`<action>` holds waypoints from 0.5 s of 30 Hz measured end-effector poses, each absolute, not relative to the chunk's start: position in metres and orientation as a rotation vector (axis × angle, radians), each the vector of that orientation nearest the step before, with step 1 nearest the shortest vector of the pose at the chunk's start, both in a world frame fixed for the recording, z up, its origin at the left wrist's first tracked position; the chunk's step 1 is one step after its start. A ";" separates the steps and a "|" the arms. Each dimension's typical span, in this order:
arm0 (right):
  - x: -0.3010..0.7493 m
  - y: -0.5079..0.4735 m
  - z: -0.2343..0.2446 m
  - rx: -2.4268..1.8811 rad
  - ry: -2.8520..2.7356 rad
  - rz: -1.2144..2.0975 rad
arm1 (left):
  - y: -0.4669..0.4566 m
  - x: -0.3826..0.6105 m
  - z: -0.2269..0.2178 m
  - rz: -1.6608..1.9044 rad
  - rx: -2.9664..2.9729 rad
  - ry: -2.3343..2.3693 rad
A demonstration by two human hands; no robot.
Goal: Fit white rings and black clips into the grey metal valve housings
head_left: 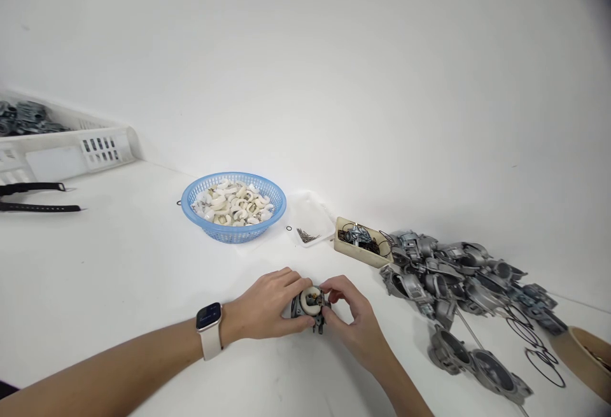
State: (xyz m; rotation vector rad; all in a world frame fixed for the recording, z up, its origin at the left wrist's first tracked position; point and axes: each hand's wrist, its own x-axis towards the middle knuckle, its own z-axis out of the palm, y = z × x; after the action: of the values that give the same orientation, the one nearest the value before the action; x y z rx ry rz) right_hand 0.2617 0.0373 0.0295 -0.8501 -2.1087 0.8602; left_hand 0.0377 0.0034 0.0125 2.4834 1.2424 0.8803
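A small grey metal carburetor body [309,307] with a white float piece on top sits between both hands on the white table [119,277]. My left hand [267,305], with a smartwatch on the wrist, wraps its fingers round the body's left side. My right hand [353,318] pinches at the top right of the same part, fingers curled on it.
A blue basket [233,229] of white curved pieces stands behind the hands. To its right lie a clear tray of small pins [309,233], a beige tray of parts [363,242], a heap of grey metal castings [458,277] and black O-rings [539,353]. A white crate [62,143] stands far left.
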 end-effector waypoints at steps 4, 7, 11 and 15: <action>0.261 0.037 0.032 -0.856 -2.118 0.870 | 0.004 0.037 0.012 0.877 2.483 1.245; 0.262 0.036 0.032 -0.868 -2.121 0.885 | 0.004 0.037 0.012 0.874 2.486 1.249; 0.263 0.036 0.033 -0.863 -2.128 0.901 | 0.004 0.038 0.012 0.886 2.497 1.244; 0.263 0.036 0.034 -0.853 -2.130 0.903 | 0.003 0.038 0.012 0.891 2.492 1.240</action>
State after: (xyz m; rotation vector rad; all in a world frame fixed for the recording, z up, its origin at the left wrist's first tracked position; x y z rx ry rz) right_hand 0.2632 0.0355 0.0336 -0.8533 -2.1302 0.9034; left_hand 0.0376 0.0035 0.0121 2.4922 1.2400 0.8911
